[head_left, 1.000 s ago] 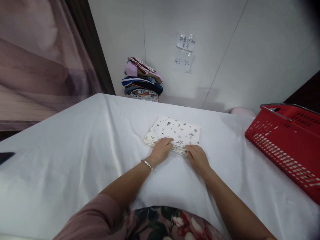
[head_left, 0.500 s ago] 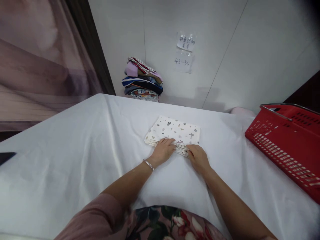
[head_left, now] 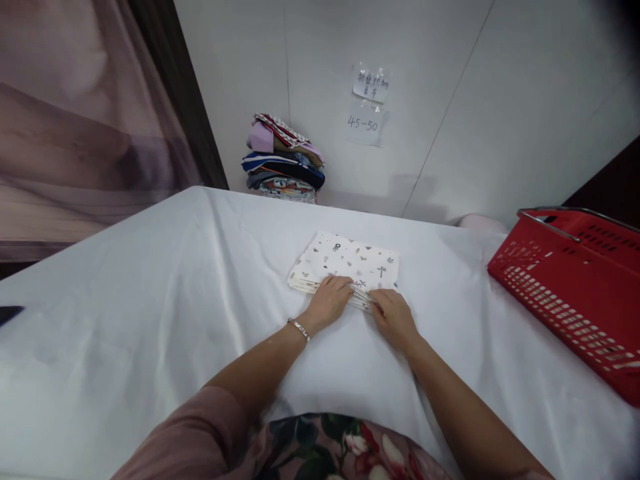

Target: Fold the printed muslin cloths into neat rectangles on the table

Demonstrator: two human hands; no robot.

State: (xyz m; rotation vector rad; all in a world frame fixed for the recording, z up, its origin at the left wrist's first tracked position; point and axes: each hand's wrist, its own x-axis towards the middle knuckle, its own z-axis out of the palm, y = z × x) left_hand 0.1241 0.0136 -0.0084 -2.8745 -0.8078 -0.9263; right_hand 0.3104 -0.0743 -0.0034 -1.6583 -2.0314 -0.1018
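A folded white cloth (head_left: 350, 259) with small printed figures lies flat on the white-covered table, its layered edge turned toward me. At the middle of that near edge, my left hand (head_left: 330, 300) grips the layers, fingers on top and thumb hidden. My right hand (head_left: 393, 317) pinches the same edge further right, close to the cloth's near right corner. A silver bracelet (head_left: 299, 329) circles my left wrist. Between the two hands several thin folds of the cloth show.
A red plastic basket (head_left: 575, 280) with a metal handle stands on the table (head_left: 200, 300) at the right. Beyond the far edge is a stack of folded clothes (head_left: 284, 160) by the wall. Paper notes (head_left: 367, 123) hang there. A dark flat object (head_left: 9, 313) lies at the left edge.
My right hand has shifted slightly left along the cloth's near edge, closer to my left hand. The cloth stays in place, and the view has moved very little.
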